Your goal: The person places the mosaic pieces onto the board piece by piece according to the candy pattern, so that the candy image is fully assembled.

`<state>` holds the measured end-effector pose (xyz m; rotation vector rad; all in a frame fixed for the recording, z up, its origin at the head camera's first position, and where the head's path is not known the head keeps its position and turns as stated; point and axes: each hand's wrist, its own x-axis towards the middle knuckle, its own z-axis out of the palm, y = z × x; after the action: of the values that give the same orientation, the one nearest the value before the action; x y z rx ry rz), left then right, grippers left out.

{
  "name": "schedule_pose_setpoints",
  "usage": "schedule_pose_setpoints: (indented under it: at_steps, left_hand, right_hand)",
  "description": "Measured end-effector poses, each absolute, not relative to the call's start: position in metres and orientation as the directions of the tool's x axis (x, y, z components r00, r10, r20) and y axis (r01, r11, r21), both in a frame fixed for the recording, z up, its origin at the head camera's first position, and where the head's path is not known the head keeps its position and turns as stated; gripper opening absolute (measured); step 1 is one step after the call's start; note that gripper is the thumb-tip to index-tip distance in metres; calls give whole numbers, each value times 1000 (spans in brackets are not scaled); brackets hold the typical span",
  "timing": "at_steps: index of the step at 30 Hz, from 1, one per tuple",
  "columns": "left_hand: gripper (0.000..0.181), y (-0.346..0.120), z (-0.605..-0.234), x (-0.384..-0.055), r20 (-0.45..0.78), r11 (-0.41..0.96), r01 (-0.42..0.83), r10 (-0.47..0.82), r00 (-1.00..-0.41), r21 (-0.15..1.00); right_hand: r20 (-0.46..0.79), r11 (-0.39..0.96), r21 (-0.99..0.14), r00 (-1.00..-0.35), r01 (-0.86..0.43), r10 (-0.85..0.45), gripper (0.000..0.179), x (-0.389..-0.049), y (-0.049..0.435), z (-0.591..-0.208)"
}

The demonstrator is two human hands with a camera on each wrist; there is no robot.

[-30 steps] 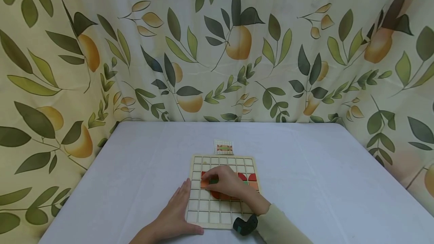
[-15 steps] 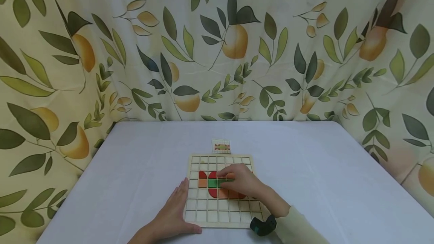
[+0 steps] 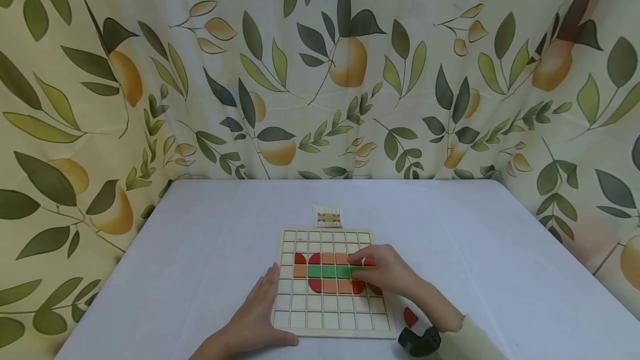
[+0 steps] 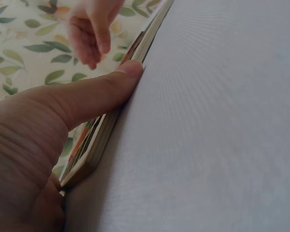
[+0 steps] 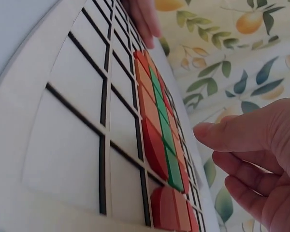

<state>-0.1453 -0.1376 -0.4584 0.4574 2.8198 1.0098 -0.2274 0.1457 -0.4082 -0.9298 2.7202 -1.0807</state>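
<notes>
A wooden grid board (image 3: 316, 322) lies on the table with colored tiles set across its middle rows. Green squares (image 3: 328, 271) form the center row, between rows of orange squares (image 3: 330, 286) and red rounded pieces (image 3: 314, 286). My left hand (image 3: 250, 315) rests along the board's left edge with fingers straight; its thumb (image 4: 101, 94) touches the front edge in the left wrist view. Over the right part of the pattern hovers my right hand (image 3: 387, 271), hiding some tiles. In the right wrist view its fingers are loosely bent, apart from the thumb (image 5: 222, 135), with nothing between them.
A small pattern card (image 3: 327, 216) lies just beyond the board's far edge. Beside the board's front right corner is a loose red piece (image 3: 410, 316), near a black wrist camera (image 3: 419, 342). A leaf-and-fruit print curtain (image 3: 300, 71) hangs behind the white table (image 3: 225, 226).
My right hand has moved from the left end of the pattern to its right end, uncovering orange, green and red tiles. The loose red piece has come into view. My left hand stays put.
</notes>
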Motion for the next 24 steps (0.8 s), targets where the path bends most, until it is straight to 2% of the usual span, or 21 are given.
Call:
schedule_pose_setpoints:
  at_steps: [12,20,24]
  left_hand:
    - [135,-138,-458,-144,2,736,237,306,-952,634]
    - [135,-137,-457,-143,9,729,251,319,-948,636]
    - [135,-137,-457,-143,8,738,252,317,-948,626]
  right_hand:
    - [134,629,-626,-858,-461,-496,18,-218,171,-413]
    - [83,693,-643,-929,-327,-361,18,-205,186,-418]
    - [95,711,-632,-942,-308,-323,19,-199,193,-420]
